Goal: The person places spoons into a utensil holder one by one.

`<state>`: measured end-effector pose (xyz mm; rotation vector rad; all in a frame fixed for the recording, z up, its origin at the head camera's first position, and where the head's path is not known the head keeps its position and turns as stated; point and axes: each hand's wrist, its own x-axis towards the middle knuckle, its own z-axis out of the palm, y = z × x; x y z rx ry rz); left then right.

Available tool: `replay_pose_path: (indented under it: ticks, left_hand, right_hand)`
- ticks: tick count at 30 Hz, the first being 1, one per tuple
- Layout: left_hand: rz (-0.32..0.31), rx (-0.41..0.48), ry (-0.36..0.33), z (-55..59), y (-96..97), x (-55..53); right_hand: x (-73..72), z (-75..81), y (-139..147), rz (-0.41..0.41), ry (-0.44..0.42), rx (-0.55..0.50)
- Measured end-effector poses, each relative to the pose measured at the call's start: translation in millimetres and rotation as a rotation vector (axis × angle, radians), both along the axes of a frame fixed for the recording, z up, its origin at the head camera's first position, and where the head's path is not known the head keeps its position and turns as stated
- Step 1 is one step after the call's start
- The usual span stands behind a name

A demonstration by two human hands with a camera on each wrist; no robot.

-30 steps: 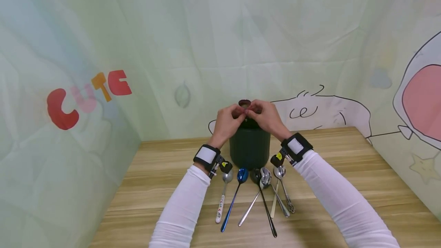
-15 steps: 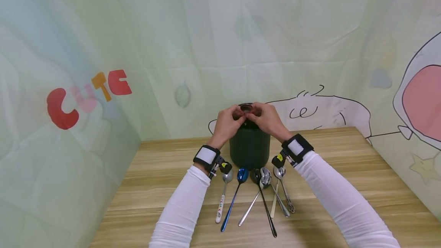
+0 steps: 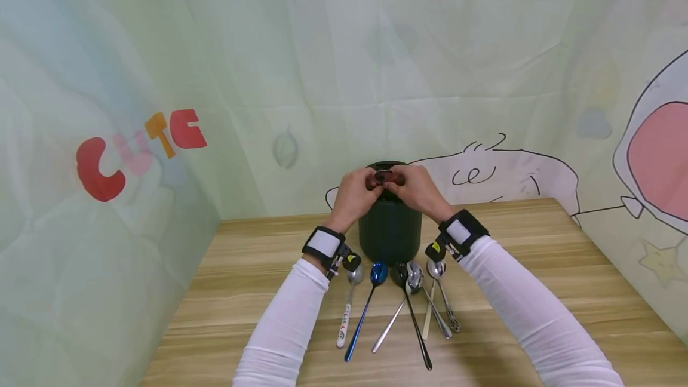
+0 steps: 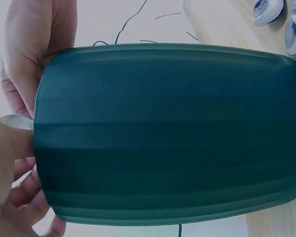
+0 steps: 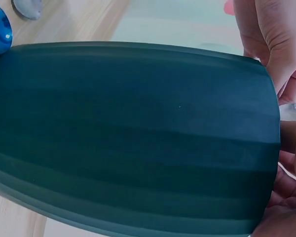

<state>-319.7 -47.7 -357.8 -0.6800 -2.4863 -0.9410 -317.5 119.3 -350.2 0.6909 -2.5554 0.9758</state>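
Observation:
A dark green ribbed pot (image 3: 389, 232) stands upright on the table. Over its mouth, my left hand (image 3: 352, 196) and right hand (image 3: 421, 191) meet from either side. Between their fingertips, both pinch a spoon, its shiny round bowl (image 3: 384, 176) showing above the fingers. In the left wrist view, the metal bowl's edge (image 4: 14, 121) peeks out beside the pot's rim. The spoon's lower part is hidden behind the fingers and pot wall. The pot's inside cannot be seen.
Several spoons lie before the pot, including a white-handled one (image 3: 343, 327), a blue one (image 3: 361, 317) and a black one (image 3: 417, 329). Silver spoons (image 3: 438, 315) cross near the right. A printed cloth (image 3: 301, 64) hangs behind the wooden table (image 3: 258, 267).
The spoon's round bowl has sunk from above the fingers to about their level, lower into the pot's mouth. My hands dip slightly. The spoons on the table stay put.

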Motion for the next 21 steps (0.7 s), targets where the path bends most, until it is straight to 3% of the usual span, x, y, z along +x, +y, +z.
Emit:
replay_pose_path:
  ticks: [7, 15, 21]
  left_hand:
    - [0.109, -0.136, 0.023, 1.4, 1.8, 1.8]
    - [0.149, -0.171, -0.086, 6.4, 4.6, 2.8]
    - [0.188, -0.209, -0.153, 11.1, 7.4, 3.1]
  right_hand:
    - [0.1, -0.5, 0.3, 0.006, 0.043, 0.069]
    - [-0.7, -1.1, -0.6, -0.044, 0.098, 0.195]
    - [0.2, -1.2, -0.7, -0.095, 0.086, 0.243]
